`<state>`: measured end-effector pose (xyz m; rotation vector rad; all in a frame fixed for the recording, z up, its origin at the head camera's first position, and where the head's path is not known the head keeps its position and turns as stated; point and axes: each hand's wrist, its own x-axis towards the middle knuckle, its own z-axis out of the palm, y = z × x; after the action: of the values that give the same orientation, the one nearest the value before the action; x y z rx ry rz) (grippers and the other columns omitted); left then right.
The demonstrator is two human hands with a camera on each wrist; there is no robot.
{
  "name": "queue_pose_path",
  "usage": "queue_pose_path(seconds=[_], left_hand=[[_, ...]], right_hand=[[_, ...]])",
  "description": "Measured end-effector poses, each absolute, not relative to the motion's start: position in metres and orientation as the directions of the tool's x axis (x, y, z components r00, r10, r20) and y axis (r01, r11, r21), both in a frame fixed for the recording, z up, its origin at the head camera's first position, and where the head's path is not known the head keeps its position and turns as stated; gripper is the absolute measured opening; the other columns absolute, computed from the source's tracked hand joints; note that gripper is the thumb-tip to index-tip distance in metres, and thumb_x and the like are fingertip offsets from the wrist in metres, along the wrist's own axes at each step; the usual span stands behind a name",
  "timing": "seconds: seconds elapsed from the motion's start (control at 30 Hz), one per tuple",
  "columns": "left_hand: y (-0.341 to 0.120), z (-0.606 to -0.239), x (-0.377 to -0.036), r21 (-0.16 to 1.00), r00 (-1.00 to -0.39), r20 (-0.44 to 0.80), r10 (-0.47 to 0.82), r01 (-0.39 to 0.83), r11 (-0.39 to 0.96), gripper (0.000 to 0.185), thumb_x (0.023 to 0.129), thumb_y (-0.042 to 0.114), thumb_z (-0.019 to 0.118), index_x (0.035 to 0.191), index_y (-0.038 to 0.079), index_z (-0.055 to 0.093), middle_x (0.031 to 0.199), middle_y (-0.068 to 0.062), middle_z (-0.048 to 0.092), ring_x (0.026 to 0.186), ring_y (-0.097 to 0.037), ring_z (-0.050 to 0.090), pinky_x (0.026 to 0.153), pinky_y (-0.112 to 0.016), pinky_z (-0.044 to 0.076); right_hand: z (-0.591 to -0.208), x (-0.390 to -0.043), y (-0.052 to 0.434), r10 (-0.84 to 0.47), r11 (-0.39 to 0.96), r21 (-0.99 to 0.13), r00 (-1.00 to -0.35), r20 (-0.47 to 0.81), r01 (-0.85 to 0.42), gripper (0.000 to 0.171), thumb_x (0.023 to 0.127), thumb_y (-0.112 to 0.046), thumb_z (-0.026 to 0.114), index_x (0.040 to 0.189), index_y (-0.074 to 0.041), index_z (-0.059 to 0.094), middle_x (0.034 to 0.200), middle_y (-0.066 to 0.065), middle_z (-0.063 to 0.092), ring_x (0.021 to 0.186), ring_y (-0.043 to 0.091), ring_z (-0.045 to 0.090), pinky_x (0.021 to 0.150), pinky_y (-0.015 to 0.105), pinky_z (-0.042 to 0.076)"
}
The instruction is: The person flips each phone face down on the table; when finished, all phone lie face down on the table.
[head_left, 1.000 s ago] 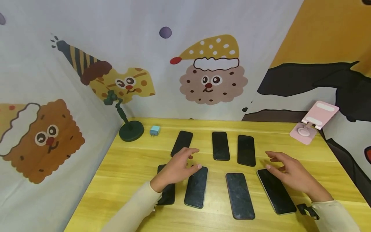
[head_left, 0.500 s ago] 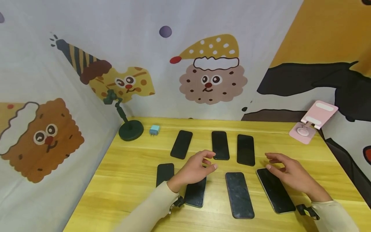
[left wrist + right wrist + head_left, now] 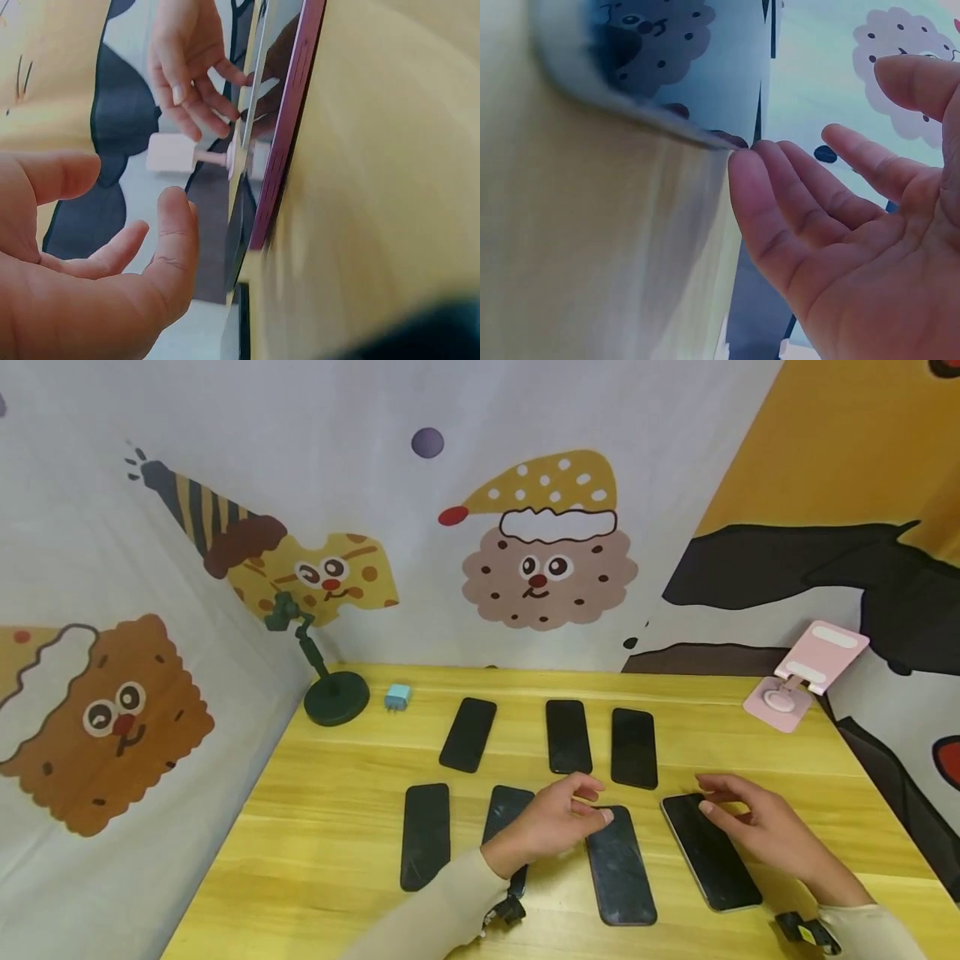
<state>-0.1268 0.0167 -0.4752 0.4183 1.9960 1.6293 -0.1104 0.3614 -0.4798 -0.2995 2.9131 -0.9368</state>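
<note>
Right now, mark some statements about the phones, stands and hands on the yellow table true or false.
1. Seven dark slab phones lie flat on the yellow wooden table. True.
2. The left hand grips the dark green round-based stand. False: it hovers over the scuffed front-row phone, fingers relaxed.
3. The right hand is at the rightmost front-row phone. True.
4. The pink folding phone stand holds a phone. False: it holds none.
5. A small light-blue charger plug sits beside the green stand. True.
</note>
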Motion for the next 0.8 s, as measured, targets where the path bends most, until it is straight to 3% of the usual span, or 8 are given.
queue_pose_path(seconds=[0.07, 0.13, 0.3, 0.33, 0.53, 0.8], left_hand=[[0.025, -0.476, -0.123, 0.97, -0.804, -0.212, 0.556, -0.104, 0.22, 0.044, 0.103, 0.028, 0.072, 0.144, 0.017, 0.06, 0.139, -0.005, 0.061, 0.111, -0.007, 0.066, 0.085, -0.025, 0.057], [0.033, -0.477, -0.12, 0.969, -0.792, -0.225, 0.568, -0.12, 0.216, 0.046, 0.103, 0.027, 0.072, 0.146, 0.018, 0.059, 0.139, -0.004, 0.062, 0.111, -0.007, 0.067, 0.085, -0.024, 0.057], [0.054, -0.479, -0.116, 0.961, -0.773, -0.257, 0.58, -0.139, 0.241, 0.051, 0.102, 0.028, 0.072, 0.15, 0.019, 0.056, 0.141, -0.003, 0.063, 0.116, -0.007, 0.069, 0.089, -0.022, 0.057], [0.059, -0.479, -0.115, 0.959, -0.771, -0.262, 0.58, -0.141, 0.246, 0.052, 0.102, 0.029, 0.072, 0.151, 0.019, 0.056, 0.143, -0.005, 0.063, 0.117, -0.009, 0.07, 0.089, -0.022, 0.057], [0.084, -0.483, -0.11, 0.952, -0.761, -0.307, 0.571, -0.242, 0.189, 0.057, 0.102, 0.023, 0.072, 0.155, 0.018, 0.05, 0.148, -0.013, 0.06, 0.118, -0.022, 0.073, 0.094, -0.031, 0.06], [0.113, -0.491, -0.099, 0.884, -0.745, -0.347, 0.569, -0.463, -0.066, 0.065, 0.101, 0.005, 0.069, 0.158, 0.005, 0.038, 0.151, -0.03, 0.053, 0.128, -0.039, 0.067, 0.106, -0.052, 0.057]], right_hand=[[-0.482, -0.106, 0.365, -0.19, 0.797, -0.587, -0.981, -0.02, -0.143, 0.05, 0.105, -0.034, 0.068, 0.145, -0.005, 0.06, 0.137, 0.019, 0.069, 0.107, 0.003, 0.066, 0.076, 0.021, 0.056], [-0.483, -0.103, 0.367, -0.176, 0.804, -0.582, -0.983, -0.044, -0.117, 0.051, 0.106, -0.035, 0.067, 0.145, -0.005, 0.059, 0.138, 0.018, 0.068, 0.107, 0.0, 0.064, 0.077, 0.024, 0.057], [-0.487, -0.096, 0.372, -0.154, 0.807, -0.588, -0.981, -0.12, -0.055, 0.055, 0.106, -0.038, 0.065, 0.147, -0.002, 0.056, 0.141, 0.022, 0.065, 0.115, 0.028, 0.068, 0.082, 0.026, 0.059], [-0.487, -0.094, 0.374, -0.154, 0.795, -0.605, -0.979, -0.136, -0.041, 0.056, 0.107, -0.037, 0.065, 0.148, -0.001, 0.055, 0.142, 0.023, 0.064, 0.114, 0.028, 0.068, 0.081, 0.025, 0.059], [-0.487, -0.086, 0.383, -0.172, 0.691, -0.722, -0.963, -0.208, 0.032, 0.058, 0.11, -0.034, 0.06, 0.153, 0.003, 0.048, 0.147, 0.028, 0.058, 0.102, -0.005, 0.062, 0.073, 0.027, 0.062], [-0.488, -0.081, 0.385, -0.173, 0.638, -0.761, -0.942, -0.287, 0.115, 0.068, 0.11, -0.037, 0.059, 0.159, 0.006, 0.038, 0.156, 0.032, 0.049, 0.104, -0.014, 0.058, 0.078, 0.028, 0.063]])
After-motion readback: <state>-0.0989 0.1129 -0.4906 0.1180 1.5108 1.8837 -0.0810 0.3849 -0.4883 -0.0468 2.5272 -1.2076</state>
